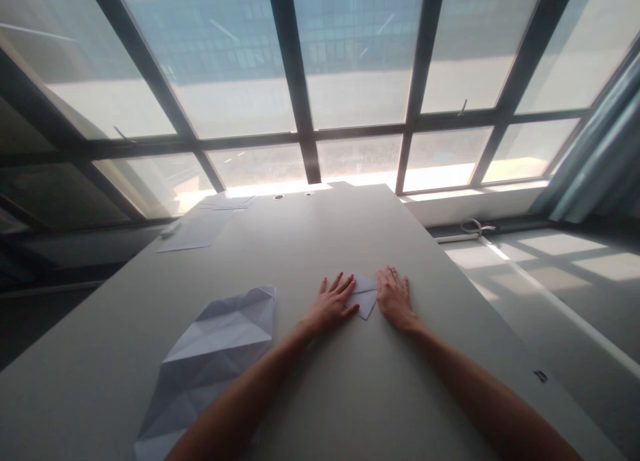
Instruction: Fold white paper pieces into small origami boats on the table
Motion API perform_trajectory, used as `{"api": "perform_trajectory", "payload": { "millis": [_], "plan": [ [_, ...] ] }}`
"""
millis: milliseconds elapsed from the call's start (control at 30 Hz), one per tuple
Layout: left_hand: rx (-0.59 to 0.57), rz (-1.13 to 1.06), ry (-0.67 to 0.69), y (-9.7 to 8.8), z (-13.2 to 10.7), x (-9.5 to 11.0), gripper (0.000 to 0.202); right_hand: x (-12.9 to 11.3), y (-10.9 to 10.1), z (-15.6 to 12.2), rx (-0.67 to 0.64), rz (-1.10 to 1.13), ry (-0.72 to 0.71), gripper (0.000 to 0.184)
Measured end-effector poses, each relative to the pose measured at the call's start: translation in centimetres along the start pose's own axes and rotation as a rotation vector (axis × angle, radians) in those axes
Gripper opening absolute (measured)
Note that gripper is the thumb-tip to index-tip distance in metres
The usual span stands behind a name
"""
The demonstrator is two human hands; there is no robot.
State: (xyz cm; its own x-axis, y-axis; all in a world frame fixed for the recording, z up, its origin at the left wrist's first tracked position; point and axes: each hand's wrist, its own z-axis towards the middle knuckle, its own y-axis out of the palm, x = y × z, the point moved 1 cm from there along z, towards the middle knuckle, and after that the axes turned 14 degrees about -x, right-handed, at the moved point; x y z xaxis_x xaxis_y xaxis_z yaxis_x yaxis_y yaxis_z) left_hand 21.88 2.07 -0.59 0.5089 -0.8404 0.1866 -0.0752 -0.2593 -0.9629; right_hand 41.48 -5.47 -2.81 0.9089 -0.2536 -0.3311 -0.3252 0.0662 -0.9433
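Note:
A small piece of folded white paper (367,300) lies flat on the table between my two hands. My left hand (333,302) rests over its left side, fingers spread and pressing down on it. My right hand (394,297) lies at its right edge, palm down with the fingers stretched forward; part of the edge is hidden beneath it. A fold line crosses the visible part of the paper, and its lower end comes to a point. To the left, a larger creased sheet of paper (215,344) stands slightly off the table in ridges, partly hidden by my left forearm.
The white table (310,248) narrows toward tall windows. Flat paper sheets (193,229) lie at its far left, beside a small whitish object (171,230). A round hole (279,197) shows near the far edge. A coiled cable (471,226) and a curtain (595,141) are at right.

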Motion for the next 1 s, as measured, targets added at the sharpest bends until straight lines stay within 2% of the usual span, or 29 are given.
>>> {"api": "perform_trajectory", "payload": {
  "millis": [167, 333, 400, 567, 767, 1000],
  "plan": [
    [0.011, -0.026, 0.005, -0.3, -0.2, 0.1, 0.076, -0.2, -0.4, 0.2, -0.005, 0.038, -0.064, 0.054],
    [0.023, -0.039, 0.0, -0.3, -0.3, 0.1, 0.084, -1.0, -1.3, -0.1, -0.1, 0.08, -0.372, 0.046],
    [0.03, -0.042, -0.003, -0.3, -0.3, 0.1, 0.085, -1.2, -1.5, -0.3, -0.152, 0.066, -0.429, 0.047],
    [0.02, -0.061, -0.02, -0.2, -0.1, -0.1, 0.088, -1.0, -1.8, -0.3, -0.239, 0.026, -0.463, 0.061],
    [-0.025, -0.111, -0.018, -0.5, 0.1, -0.4, 0.09, 0.1, -2.8, 0.5, -0.449, 0.058, -0.544, 0.083],
    [-0.03, -0.182, -0.031, -1.0, 0.1, -0.3, 0.088, -0.1, -3.4, 0.4, -0.429, 0.101, -0.503, 0.087]
  ]
}}
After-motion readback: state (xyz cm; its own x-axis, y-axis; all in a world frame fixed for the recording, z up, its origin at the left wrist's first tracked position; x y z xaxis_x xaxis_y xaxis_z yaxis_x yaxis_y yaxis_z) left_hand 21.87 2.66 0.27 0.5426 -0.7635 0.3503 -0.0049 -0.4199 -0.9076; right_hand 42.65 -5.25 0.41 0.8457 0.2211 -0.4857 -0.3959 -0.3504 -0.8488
